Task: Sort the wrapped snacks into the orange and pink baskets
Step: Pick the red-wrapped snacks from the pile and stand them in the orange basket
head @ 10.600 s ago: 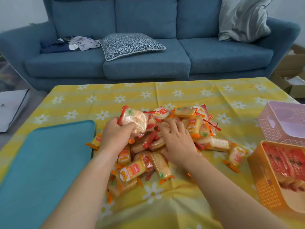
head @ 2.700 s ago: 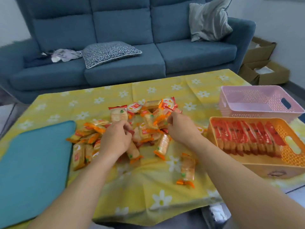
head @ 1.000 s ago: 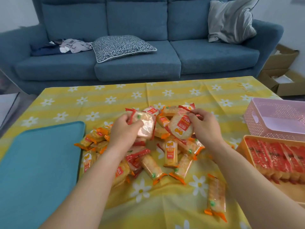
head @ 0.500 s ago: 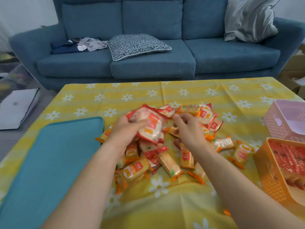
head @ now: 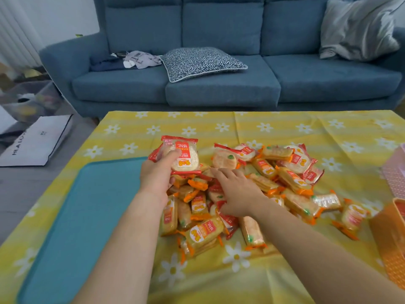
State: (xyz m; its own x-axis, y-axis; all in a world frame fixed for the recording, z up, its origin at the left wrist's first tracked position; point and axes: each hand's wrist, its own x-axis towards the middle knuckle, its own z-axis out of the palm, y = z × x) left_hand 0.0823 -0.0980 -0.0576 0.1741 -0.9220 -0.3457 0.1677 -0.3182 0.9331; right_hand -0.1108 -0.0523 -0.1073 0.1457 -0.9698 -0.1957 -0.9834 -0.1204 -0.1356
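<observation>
**Head view, left to right.** A flat teal rectangular tray (head: 83, 216) lies on the yellow daisy-print tablecloth (head: 285, 137).

Just right of it, the left hand (head: 156, 176) is raised above the heap. It pinches a small stack of round rice-cracker packets in red-edged clear wrappers (head: 183, 157). The thumb lies across the front of the stack; the other fingers are hidden behind it.

A second ago the right hand held a red-edged packet. That packet has since passed into this stack, so the left hand appears to serve as collector for one kind.

The right hand (head: 237, 191), now free, rests palm down on the middle of the heap of wrapped snacks (head: 291, 181). Its fingers are straight and slightly spread, with the index tip touching packets just below the held stack; it grips nothing.

Orange-edged oblong packets make up most of the heap, with a few red-edged round ones on its far side.

The pink perforated plastic basket (head: 394, 176) and the orange perforated plastic basket (head: 392, 238) show only at the right edge, well apart from both hands, because the camera has swung left.

By this evidence, sorting is far from finished. The held stack has yet to reach a basket.
</observation>
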